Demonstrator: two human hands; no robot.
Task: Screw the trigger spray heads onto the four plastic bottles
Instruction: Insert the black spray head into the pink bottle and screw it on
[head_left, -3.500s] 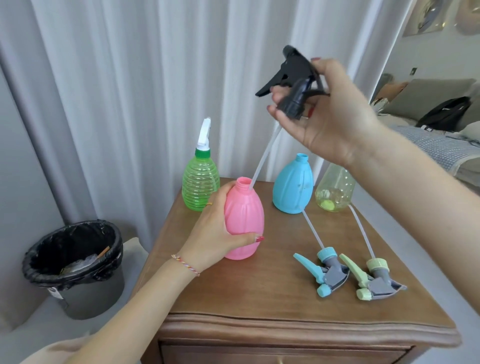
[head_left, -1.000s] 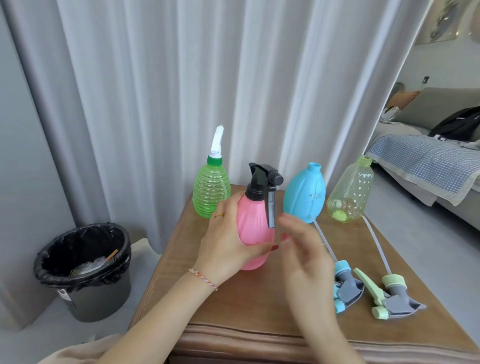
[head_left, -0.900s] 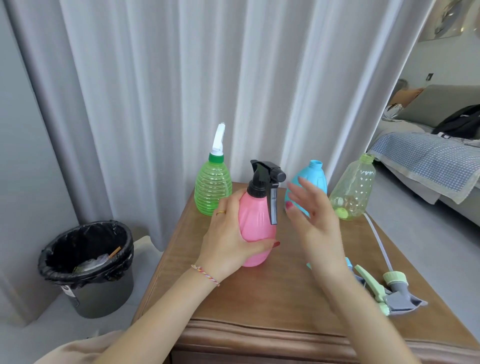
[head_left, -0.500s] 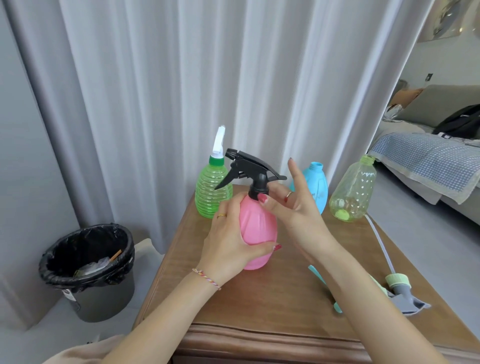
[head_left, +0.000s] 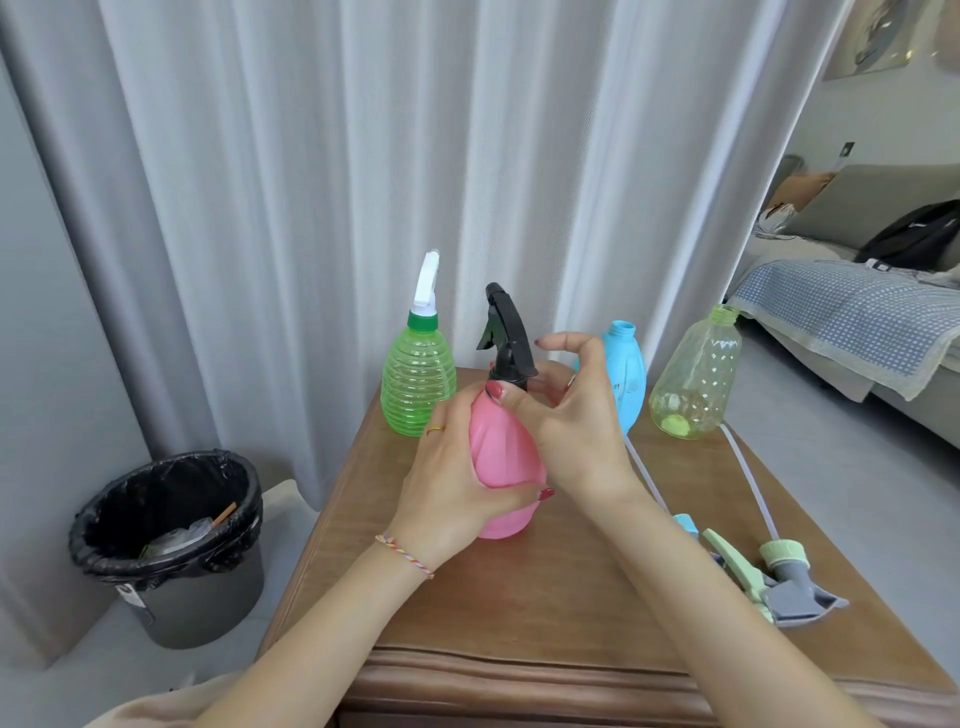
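A pink bottle (head_left: 503, 457) stands on the wooden table (head_left: 519, 597) with a black spray head (head_left: 506, 338) on its neck. My left hand (head_left: 452, 478) grips the pink bottle's body. My right hand (head_left: 566, 415) pinches the black head's collar with thumb and fingers. Behind stand a green ribbed bottle (head_left: 418, 384) with a white spray head (head_left: 427, 275), a headless blue bottle (head_left: 626, 379) and a headless clear yellow-green bottle (head_left: 696, 379). A pale green spray head (head_left: 779, 577) lies at the right, and a blue spray head (head_left: 685, 522) is mostly hidden by my right arm.
White curtains hang right behind the table. A black-lined waste bin (head_left: 171, 540) stands on the floor to the left. A sofa with a blue checked cloth (head_left: 852, 312) is at the far right.
The black head went from held above the pink bottle to seated on its neck. My right hand took its collar and the nozzle has swung round from pointing left to pointing away.
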